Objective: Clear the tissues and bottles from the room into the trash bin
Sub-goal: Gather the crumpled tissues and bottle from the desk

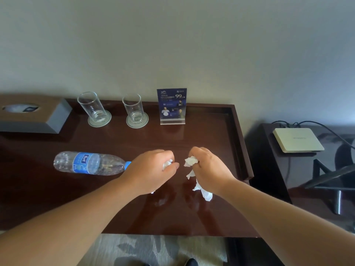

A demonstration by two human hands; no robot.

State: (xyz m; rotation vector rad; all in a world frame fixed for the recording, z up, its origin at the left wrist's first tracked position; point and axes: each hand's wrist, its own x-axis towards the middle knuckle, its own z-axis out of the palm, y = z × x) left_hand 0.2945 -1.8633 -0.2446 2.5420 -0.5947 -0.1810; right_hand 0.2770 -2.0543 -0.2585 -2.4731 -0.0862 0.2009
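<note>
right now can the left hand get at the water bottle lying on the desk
Probably yes. The bottle lies on its side just left of the left hand, its blue cap beside the wrist, with nothing between them. But that hand grips a crumpled tissue, so a firm hold could be awkward.

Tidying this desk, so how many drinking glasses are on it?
2. The left glass stands on a coaster at the back, beside the tissue box; the right glass stands on a second coaster, left of the blue sign. None appears hidden.
</note>
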